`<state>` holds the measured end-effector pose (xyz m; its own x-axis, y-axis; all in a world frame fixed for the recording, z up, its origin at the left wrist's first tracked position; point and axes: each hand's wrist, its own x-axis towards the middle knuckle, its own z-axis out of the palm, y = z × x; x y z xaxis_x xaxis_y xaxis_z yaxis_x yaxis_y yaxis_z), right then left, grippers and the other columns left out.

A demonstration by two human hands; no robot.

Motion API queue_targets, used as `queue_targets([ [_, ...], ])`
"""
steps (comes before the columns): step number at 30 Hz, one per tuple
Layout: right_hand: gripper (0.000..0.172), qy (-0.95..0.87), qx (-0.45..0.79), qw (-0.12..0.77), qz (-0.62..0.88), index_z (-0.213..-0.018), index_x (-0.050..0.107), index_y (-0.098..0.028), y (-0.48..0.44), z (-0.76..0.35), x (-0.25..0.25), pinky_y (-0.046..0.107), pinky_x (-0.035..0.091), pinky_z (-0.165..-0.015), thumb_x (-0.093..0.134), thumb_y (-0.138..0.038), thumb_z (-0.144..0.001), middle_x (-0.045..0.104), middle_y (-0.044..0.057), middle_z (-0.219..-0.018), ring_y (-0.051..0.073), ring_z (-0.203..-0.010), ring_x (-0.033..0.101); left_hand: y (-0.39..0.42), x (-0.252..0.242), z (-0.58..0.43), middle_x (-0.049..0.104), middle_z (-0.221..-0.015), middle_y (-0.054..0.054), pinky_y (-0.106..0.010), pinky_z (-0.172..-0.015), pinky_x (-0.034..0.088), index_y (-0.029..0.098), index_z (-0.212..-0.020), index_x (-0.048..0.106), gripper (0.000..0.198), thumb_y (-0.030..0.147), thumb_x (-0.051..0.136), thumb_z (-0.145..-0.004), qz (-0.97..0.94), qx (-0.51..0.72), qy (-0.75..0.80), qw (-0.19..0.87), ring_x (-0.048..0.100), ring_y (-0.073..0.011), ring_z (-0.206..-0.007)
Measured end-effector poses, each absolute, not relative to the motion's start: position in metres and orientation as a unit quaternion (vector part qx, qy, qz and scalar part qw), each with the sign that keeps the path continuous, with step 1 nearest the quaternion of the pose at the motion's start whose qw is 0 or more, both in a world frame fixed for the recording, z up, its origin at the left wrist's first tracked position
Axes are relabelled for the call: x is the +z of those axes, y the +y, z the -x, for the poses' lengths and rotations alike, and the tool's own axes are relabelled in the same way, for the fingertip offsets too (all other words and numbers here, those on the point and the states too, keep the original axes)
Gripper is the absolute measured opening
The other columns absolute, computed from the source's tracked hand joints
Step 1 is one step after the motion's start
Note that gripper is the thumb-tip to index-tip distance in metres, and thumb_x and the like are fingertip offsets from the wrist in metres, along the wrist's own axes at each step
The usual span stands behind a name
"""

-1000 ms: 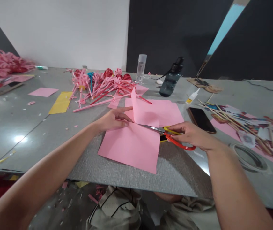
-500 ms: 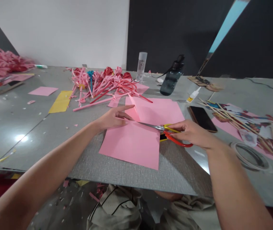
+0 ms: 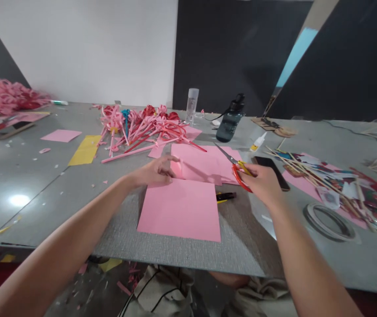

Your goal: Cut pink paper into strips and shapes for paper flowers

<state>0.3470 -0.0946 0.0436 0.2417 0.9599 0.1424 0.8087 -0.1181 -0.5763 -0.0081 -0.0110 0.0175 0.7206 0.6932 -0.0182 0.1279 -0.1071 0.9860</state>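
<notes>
My right hand (image 3: 264, 181) grips a pair of scissors (image 3: 231, 159) with one red and one yellow handle loop. Their blades look closed and point up and left, over the far pink sheets (image 3: 200, 162). Bent fingers of my left hand (image 3: 158, 171) pinch the upper left edge of a near sheet of pink paper (image 3: 180, 210), thumb on its top. That sheet lies flat close to the table's front edge, separate from the sheets behind. A black and yellow cutter (image 3: 225, 197) peeks out beside its right edge.
Pink and red ribbon-like paper stems (image 3: 145, 125) are heaped behind. A dark water bottle (image 3: 231, 119), a clear bottle (image 3: 191, 106) and a glue bottle (image 3: 258, 141) stand beyond. Rightward are a phone (image 3: 271, 172), a tape roll (image 3: 329, 222) and wooden sticks (image 3: 320, 176). Yellow paper (image 3: 85, 150) lies left.
The scissors have come away from the paper, moving up and right, and their blades now point upward. The near sheet is separated from the far one. My left fingers have curled in.
</notes>
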Motion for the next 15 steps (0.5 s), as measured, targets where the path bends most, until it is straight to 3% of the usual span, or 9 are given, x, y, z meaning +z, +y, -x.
queue_targets([
  [6,0.045,-0.564,0.041,0.212,0.797,-0.111,0.078,-0.020,-0.089,-0.352,0.038,0.043,0.041,-0.079,0.056,-0.049,-0.085,0.079,0.013,-0.095,0.038,-0.096,0.069,-0.007,0.017,0.010,0.070,-0.095,-0.005,-0.027,-0.075,0.049,0.019,-0.112,0.066,0.042,0.018,0.075,-0.071,-0.760,0.190,0.289,0.550,0.065,-0.0158,-0.085],
  [10,0.044,-0.569,0.020,0.168,0.805,-0.118,0.076,-0.021,-0.085,-0.356,0.031,0.047,0.040,-0.086,0.059,-0.041,-0.083,0.079,0.015,-0.102,0.039,-0.103,0.068,-0.011,0.023,0.006,0.074,-0.104,-0.007,-0.029,-0.083,0.049,0.020,-0.106,0.075,0.036,0.019,0.072,-0.071,-0.764,0.176,0.280,0.554,0.066,-0.0188,-0.093],
  [15,0.041,-0.591,-0.006,0.158,0.791,-0.111,0.079,-0.019,-0.088,-0.356,0.029,0.046,0.043,-0.081,0.061,-0.045,-0.085,0.080,0.018,-0.100,0.041,-0.100,0.070,-0.014,0.025,0.010,0.072,-0.094,-0.004,-0.024,-0.070,0.048,0.020,-0.095,0.078,0.025,0.020,0.072,-0.070,-0.682,0.213,0.309,0.628,0.064,-0.0167,-0.081],
])
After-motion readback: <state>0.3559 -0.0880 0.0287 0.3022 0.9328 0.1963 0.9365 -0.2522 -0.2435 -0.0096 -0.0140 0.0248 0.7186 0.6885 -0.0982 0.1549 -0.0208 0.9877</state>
